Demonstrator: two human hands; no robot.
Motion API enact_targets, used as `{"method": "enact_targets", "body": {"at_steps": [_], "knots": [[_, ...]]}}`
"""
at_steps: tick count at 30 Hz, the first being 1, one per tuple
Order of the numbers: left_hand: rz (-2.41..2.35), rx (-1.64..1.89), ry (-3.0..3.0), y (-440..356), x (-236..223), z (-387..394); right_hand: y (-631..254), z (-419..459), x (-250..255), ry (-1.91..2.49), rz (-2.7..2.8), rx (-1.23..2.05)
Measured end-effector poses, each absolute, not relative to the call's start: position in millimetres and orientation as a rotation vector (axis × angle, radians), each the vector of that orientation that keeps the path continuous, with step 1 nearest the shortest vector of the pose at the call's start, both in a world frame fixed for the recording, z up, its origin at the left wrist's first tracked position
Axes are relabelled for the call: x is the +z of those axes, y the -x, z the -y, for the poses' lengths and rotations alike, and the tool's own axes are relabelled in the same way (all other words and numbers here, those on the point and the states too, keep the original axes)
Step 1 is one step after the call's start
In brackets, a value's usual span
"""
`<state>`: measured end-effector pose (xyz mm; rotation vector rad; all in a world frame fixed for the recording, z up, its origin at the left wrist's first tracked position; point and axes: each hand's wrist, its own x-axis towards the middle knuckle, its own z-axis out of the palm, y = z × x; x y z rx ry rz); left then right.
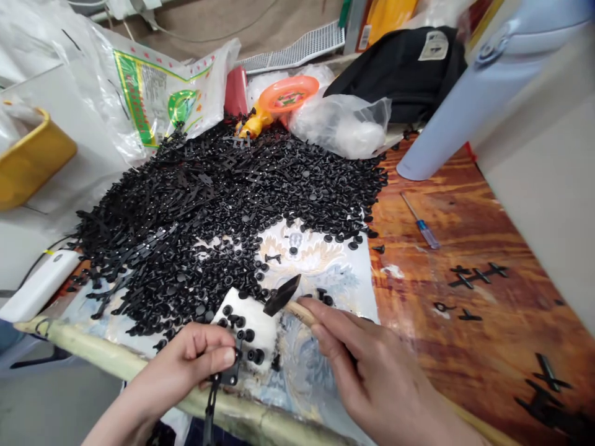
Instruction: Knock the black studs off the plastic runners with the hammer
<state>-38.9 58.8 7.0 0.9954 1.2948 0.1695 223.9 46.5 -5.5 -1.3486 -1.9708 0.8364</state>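
My left hand [199, 362] is shut on a black plastic strip [230, 373] with round studs, which rests against a white foam block [251, 325] at the table's near edge. Several black studs stand in the foam. My right hand [367, 365] grips the wooden handle of a small black-headed hammer [281, 296], whose head hangs just above the foam's right corner. Behind the hands, a large heap of black plastic studs and strips [223, 198] covers a patterned cloth [320, 266].
Loose black strips [478, 274] lie on the wooden tabletop [441, 328] to the right, near a small screwdriver [421, 226] and a pale blue bottle [483, 105]. A white power bank [39, 285], yellow bin [32, 158], orange plate [288, 93] and plastic bags surround the heap.
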Motion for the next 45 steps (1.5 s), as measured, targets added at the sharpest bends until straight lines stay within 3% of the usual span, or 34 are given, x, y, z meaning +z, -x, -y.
{"method": "enact_targets", "body": {"at_steps": [35,45], "knots": [[-1.365,0.067,-1.081,34.1,12.1,-59.1,-223.4,-47.4,-5.3,1.35,1.977,0.907],[-1.308,0.077,-1.042,30.8,10.4,-64.6,-217.2,-41.6,-1.9,1.158,2.208,0.668]]}}
